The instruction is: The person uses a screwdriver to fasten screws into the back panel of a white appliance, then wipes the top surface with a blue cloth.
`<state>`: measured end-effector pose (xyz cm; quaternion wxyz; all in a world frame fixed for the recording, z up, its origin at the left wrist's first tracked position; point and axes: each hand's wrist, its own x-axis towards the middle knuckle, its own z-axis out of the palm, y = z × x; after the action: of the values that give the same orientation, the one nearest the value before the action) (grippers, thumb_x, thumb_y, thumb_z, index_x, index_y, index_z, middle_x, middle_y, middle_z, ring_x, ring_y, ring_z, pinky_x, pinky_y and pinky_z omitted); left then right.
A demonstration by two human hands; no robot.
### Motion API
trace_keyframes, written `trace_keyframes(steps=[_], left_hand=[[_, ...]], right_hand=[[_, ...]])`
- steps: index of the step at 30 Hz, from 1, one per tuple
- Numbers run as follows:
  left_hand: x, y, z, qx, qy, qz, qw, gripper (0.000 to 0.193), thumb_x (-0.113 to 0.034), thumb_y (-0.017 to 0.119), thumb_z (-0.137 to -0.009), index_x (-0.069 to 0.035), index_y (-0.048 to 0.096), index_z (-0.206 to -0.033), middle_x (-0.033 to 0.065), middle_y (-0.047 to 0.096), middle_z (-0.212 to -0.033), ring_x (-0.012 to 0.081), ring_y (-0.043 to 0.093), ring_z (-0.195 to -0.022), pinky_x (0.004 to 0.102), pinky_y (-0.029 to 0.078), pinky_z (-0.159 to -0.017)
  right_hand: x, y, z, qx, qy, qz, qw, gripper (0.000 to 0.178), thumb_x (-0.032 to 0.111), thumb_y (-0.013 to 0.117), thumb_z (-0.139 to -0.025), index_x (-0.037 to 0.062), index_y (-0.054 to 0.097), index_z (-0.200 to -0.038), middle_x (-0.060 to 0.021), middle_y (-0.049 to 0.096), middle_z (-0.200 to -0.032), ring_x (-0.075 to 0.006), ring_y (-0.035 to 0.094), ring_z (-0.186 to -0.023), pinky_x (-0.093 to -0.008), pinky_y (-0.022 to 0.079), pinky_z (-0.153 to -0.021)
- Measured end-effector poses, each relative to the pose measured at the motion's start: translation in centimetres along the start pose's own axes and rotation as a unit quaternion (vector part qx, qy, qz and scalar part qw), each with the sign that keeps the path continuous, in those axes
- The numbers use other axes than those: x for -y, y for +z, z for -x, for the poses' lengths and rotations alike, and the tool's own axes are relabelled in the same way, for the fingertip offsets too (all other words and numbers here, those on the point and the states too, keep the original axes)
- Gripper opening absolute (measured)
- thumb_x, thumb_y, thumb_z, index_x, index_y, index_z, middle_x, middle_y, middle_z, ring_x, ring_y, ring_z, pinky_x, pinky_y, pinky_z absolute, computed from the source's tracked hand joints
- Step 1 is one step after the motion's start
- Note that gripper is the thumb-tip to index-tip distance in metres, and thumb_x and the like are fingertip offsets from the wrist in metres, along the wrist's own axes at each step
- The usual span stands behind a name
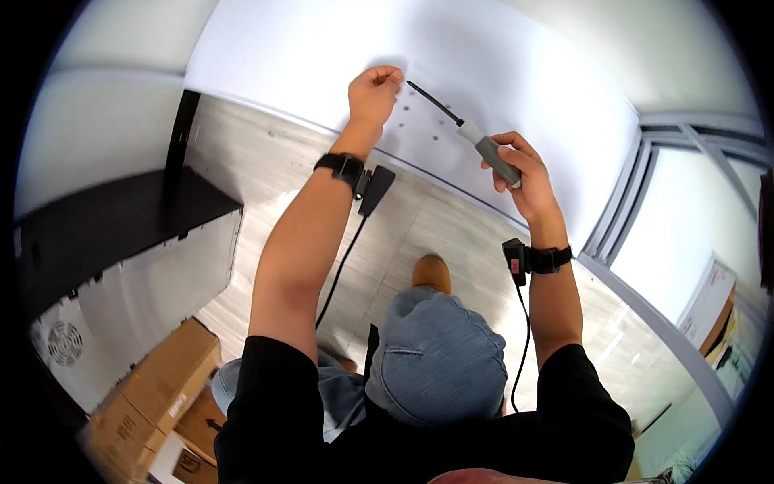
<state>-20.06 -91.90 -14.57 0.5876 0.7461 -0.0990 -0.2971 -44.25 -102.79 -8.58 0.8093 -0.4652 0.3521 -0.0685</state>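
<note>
Two hands at white wall [500, 56], left hand [373, 93] fisted, right hand [524, 173] gripping screwdriver [472, 137], cardboard boxes [161, 387] nearby

An indoor room being fitted out or moved into, probably an office. A white wall panel [500, 73] with drilled holes, pale plank floor [266, 169], aluminium-framed glazing [645, 202] and cardboard boxes [153, 395] suggest so.

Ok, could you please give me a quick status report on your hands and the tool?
Left hand pinched against white panel. Right hand grips screwdriver, tip near panel holes. Nothing in between.
</note>
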Motion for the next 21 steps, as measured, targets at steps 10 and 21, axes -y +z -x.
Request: trace_keyframes(steps=[10, 21], left_hand=[[0.3, -22.1, 15.1, -0.082, -0.083, 0.478, 0.871, 0.013, -0.011, 0.044, -0.097, -0.003, 0.052, -0.102, 0.0140, 0.063, -0.104, 0.0180, 0.064, -0.084, 0.0272, 0.056, -0.071], [-7.4, -28.6, 41.1, -0.205, 0.083, 0.500, 0.838, 0.015, -0.013, 0.049, -0.096, -0.003, 0.059, -0.092, 0.0054, 0.063, -0.088, 0.0084, 0.059, -0.070, 0.0205, 0.054, -0.065]], right_hand=[[0.2, 19.1, -0.9, 0.221, 0.022, 0.217, 0.951, 0.021, 0.021, 0.059, -0.083, 0.0041, 0.059, -0.096, -0.0076, 0.062, -0.073, -0.0071, 0.044, -0.046, -0.0212, 0.034, -0.042], [4.7, 29.5, 19.4, 0.386, -0.050, 0.309, 0.868, 0.020, 0.021, 0.055, -0.085, 0.0034, 0.060, -0.095, -0.0070, 0.060, -0.072, -0.0065, 0.045, -0.049, -0.0201, 0.035, -0.043]])
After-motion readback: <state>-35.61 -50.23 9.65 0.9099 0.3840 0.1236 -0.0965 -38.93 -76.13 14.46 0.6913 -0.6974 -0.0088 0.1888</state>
